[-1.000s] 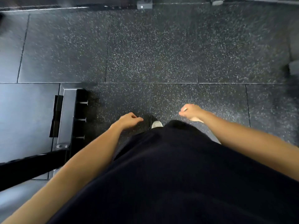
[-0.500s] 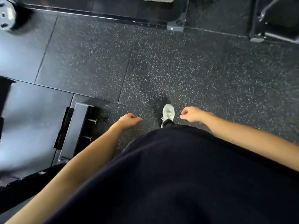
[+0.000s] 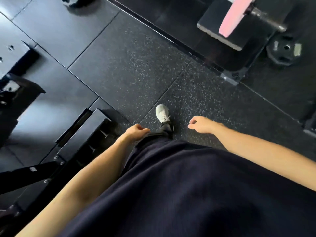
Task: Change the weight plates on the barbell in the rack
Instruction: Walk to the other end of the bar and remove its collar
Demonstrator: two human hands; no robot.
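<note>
A pink weight plate (image 3: 235,16) sits on a barbell sleeve (image 3: 266,18) at the top right, above a black block. A black weight plate (image 3: 284,49) lies flat on the floor just right of it. Part of another plate (image 3: 69,0) shows at the top left edge. My left hand (image 3: 136,132) hangs in front of my dark shirt, fingers loosely curled, holding nothing. My right hand (image 3: 201,124) hangs beside it, fingers loosely curled and empty. Both hands are far from the plates.
Speckled black rubber floor (image 3: 136,65) stretches ahead, with my white shoe (image 3: 162,113) stepping on it. A black rack base with pegs (image 3: 85,134) lies at the lower left, on a smooth dark platform (image 3: 51,82). A rack foot with a metal bracket (image 3: 229,79) stands at right.
The view has swung forward and to the right, bringing the pink plate and the black floor plate into sight. My foot has stepped ahead. Both hands stay empty in front of me.
</note>
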